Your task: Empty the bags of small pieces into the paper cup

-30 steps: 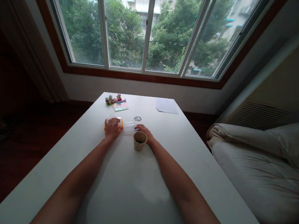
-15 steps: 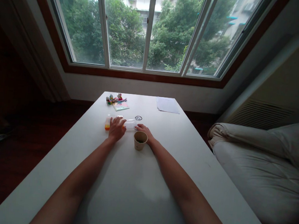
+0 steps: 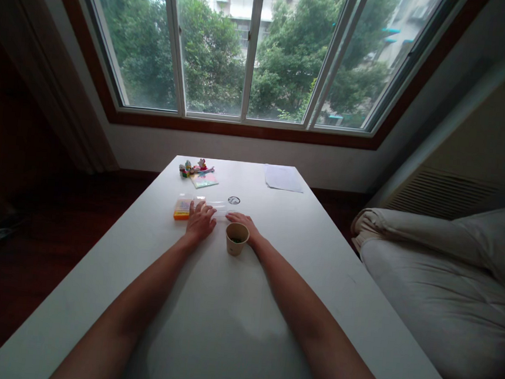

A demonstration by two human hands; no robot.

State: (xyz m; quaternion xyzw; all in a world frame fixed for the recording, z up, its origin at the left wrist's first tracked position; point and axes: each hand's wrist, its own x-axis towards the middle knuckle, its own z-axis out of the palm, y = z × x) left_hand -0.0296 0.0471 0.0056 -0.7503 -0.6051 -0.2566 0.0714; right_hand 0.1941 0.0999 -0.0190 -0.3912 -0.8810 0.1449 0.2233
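My left hand (image 3: 201, 220), fingers spread, rests at the right end of a clear case with an orange base (image 3: 182, 208). Beside it on the right lies a clear plastic piece (image 3: 219, 207), partly under my fingers. My right hand (image 3: 244, 221) lies low with its fingers stretched towards that clear piece, just behind a brown paper cup (image 3: 236, 244) with something dark inside. The cup stands upright and hides part of this hand. A dark-rimmed round item (image 3: 234, 200) lies beyond the right fingertips.
On the white table (image 3: 223, 317), small colourful figures (image 3: 192, 168) and a pastel card (image 3: 205, 179) are at the far left. White paper sheets (image 3: 284, 178) lie at the far right. A beige sofa (image 3: 438, 288) stands right of the table.
My left hand has shifted slightly right, uncovering more of the orange-based case, which sits a little further left. My right hand has barely moved; the cup is in the same place.
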